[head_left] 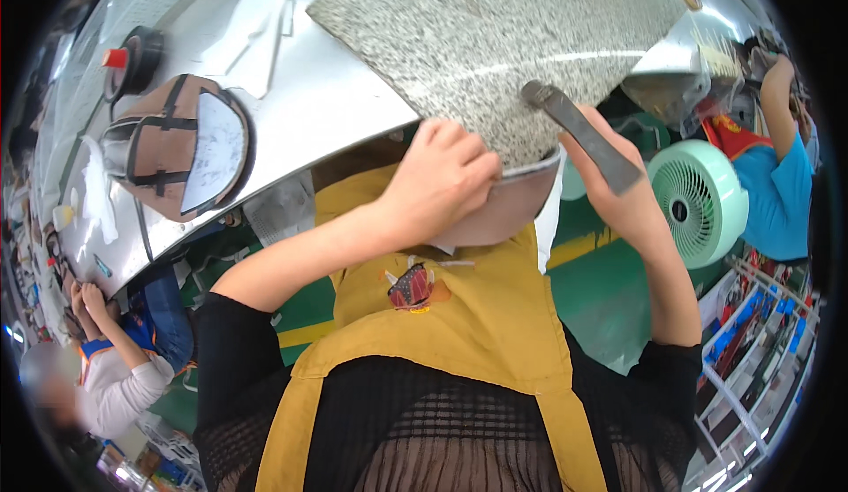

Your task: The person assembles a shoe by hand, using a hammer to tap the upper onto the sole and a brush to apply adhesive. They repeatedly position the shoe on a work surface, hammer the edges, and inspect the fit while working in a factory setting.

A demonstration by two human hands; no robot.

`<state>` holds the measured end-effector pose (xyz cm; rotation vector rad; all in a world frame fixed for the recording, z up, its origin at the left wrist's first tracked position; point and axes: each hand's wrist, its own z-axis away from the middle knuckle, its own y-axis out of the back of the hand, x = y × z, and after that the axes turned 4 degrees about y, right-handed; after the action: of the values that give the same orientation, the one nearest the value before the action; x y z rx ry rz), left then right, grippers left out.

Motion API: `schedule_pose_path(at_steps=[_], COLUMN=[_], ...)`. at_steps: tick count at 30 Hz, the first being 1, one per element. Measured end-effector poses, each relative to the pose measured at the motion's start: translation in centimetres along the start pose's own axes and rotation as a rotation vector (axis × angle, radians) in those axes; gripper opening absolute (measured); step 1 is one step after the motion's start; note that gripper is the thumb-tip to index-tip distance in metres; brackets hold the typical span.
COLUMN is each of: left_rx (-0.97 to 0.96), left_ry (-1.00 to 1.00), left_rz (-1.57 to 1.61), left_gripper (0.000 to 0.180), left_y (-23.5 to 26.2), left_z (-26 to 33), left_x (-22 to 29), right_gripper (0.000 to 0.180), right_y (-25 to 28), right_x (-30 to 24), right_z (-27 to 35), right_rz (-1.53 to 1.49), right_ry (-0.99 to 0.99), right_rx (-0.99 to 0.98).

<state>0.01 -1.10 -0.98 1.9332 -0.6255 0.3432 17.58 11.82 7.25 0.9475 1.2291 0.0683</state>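
Note:
My left hand (446, 174) is closed, its curled fingers pinching the upper edge of a brown-grey, leather-like panel (503, 208). This curved panel hangs at the near corner of a speckled granite slab (495, 41), in front of my yellow apron. My right hand (618, 178) is closed on a dark metal hammer (587, 136) with a round face at one end and a flared end at the other. The hammer's round face is over the slab, just right of my left hand. Its handle is hidden by the hand and the head.
A brown bag-like piece with dark straps (168, 152) lies on the metal table (327, 108) at left, near a black tape roll (141, 61) and white sheets (252, 37). A pale green fan (698, 205) stands at right. Co-workers sit at both sides.

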Motion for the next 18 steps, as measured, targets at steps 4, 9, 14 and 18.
schedule_pose_path(at_steps=[4,9,14,18], left_rx=[0.024,-0.154,-0.150,-0.548], left_ry=[0.035,0.110,0.114,0.236], left_rz=[0.046,0.193,0.242,0.359], left_gripper=[0.009,0.019,0.017,0.019], left_y=[0.8,1.6,3.9,6.3], left_z=[1.2,2.4,3.0,1.1], left_x=[1.3,0.8,1.7,1.5], right_gripper=[0.030,0.038,0.025,0.029], right_y=[0.0,0.2,-4.3,-5.4], right_x=[2.7,3.4,-1.9,-1.5], right_z=[-4.4,-4.3,1.4,2.0], right_rz=[0.398,0.636,0.017,0.101], right_ry=[0.222,0.310,0.280,0.308], right_rx=[0.119,0.239,-0.372,-0.366])
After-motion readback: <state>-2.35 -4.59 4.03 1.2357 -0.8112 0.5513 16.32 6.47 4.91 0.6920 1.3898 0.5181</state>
